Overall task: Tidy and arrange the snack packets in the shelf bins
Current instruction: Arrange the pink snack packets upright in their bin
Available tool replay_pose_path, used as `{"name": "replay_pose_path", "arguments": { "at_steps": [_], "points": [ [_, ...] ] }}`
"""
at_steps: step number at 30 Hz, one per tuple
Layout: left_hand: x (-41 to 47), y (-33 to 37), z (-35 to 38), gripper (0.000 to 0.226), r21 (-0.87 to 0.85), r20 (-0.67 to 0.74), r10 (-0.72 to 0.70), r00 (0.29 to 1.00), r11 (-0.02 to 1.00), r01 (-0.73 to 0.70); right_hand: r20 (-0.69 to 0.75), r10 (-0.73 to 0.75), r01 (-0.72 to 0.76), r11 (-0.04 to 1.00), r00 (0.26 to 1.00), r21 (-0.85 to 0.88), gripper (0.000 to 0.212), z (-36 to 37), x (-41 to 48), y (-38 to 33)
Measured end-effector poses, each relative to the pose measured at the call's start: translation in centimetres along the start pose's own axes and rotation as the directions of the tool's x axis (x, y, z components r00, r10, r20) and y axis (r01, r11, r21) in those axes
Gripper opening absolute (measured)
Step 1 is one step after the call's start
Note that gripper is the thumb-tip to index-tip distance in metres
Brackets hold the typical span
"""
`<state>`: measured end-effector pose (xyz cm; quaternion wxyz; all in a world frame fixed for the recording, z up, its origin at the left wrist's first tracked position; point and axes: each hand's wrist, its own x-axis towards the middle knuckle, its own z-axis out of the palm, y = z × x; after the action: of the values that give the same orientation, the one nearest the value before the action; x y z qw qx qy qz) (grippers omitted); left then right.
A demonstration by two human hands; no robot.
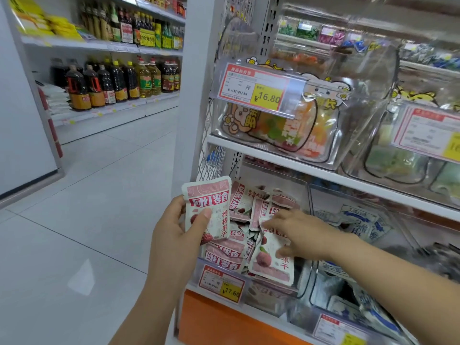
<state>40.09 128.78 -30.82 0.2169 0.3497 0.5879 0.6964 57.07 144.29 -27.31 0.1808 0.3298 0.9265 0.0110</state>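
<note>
The left hand point(179, 232) pinches one pink-and-white snack packet point(207, 210), thumb across its printed face and fingers behind. It holds the packet upright with the label toward the person, probably so that it stays squared and ready to go back in neatly. The forearm rises from 7 o'clock and the wrist is nearly straight, which keeps the packet just outside the bin's left corner.

At 4 o'clock from that packet lies the heap of matching packets point(239, 247). They are jumbled in the clear bin point(261, 291), some flat and some on edge, and one large packet leans over the front wall. The right hand point(298, 232) reaches in from 4 o'clock with its palm down. Its fingers are stretched out, spread on the top of the heap, and its thumb is against the leaning packet. They look set to sort or gather, and I see no closed grip.

A red-and-yellow price tag point(220, 282) is clipped on at 6 o'clock of the heap. Blue-and-white packets point(361, 222) fill the neighbouring bin at 3 o'clock. At 12 o'clock, one shelf up, an upper bin point(273, 130) holds colourful sweets. Bottles point(112, 80) line a far aisle at 10 o'clock.
</note>
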Motion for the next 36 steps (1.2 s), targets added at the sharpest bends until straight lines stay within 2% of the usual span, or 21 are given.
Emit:
{"name": "replay_pose_path", "arguments": {
  "at_steps": [2,4,6,9,12,20,26,30,33,36],
  "points": [
    [-0.1,0.0,0.1,0.018,0.009,0.011,-0.005,1.000,1.000,0.005,-0.029,0.059,-0.059,0.998,0.998,-0.009,0.090,0.3,0.5,-0.2],
    [-0.1,-0.1,0.1,0.018,0.018,0.016,-0.003,1.000,1.000,0.003,-0.035,0.095,-0.093,0.995,0.995,0.036,0.092,0.4,0.8,-0.5],
    [-0.1,-0.1,0.1,0.018,0.016,0.010,0.003,1.000,1.000,-0.003,-0.018,0.086,-0.083,0.990,0.996,0.113,0.076,-0.1,0.8,-0.5],
    [0.0,0.0,0.1,0.019,0.016,0.007,0.007,1.000,1.000,-0.007,0.006,-0.021,0.019,0.972,1.000,0.235,0.034,-1.3,-0.1,-0.1],
    [0.0,0.0,0.2,0.019,0.027,0.022,0.008,1.000,1.000,-0.008,0.041,-0.137,0.126,0.969,0.990,0.211,0.024,-2.2,-1.4,-0.6],
    [-0.3,0.4,0.4,0.019,-0.006,0.038,0.003,0.999,1.000,-0.003,0.050,-0.200,0.200,0.980,0.979,0.005,0.017,-0.2,-1.2,-3.5],
    [-0.4,0.4,0.0,0.020,-0.023,0.040,0.003,0.999,1.000,-0.002,0.128,-0.193,0.189,0.981,0.973,0.040,0.014,-0.5,-2.1,-3.8],
    [-0.1,0.3,-0.4,0.019,-0.012,0.027,0.019,0.999,1.000,-0.018,0.198,-0.168,0.174,0.985,0.966,-0.014,0.014,-0.6,-3.4,-4.0],
    [-0.1,0.2,-0.2,0.018,-0.011,0.034,0.009,0.999,1.000,-0.009,0.191,-0.149,0.160,0.986,0.970,-0.041,0.012,0.0,-2.6,-4.6],
    [-0.2,0.3,0.1,0.017,-0.007,0.048,0.003,0.999,1.000,-0.003,0.169,-0.121,0.128,0.991,0.978,-0.029,0.027,1.2,-1.9,-4.8]
  ]
}}
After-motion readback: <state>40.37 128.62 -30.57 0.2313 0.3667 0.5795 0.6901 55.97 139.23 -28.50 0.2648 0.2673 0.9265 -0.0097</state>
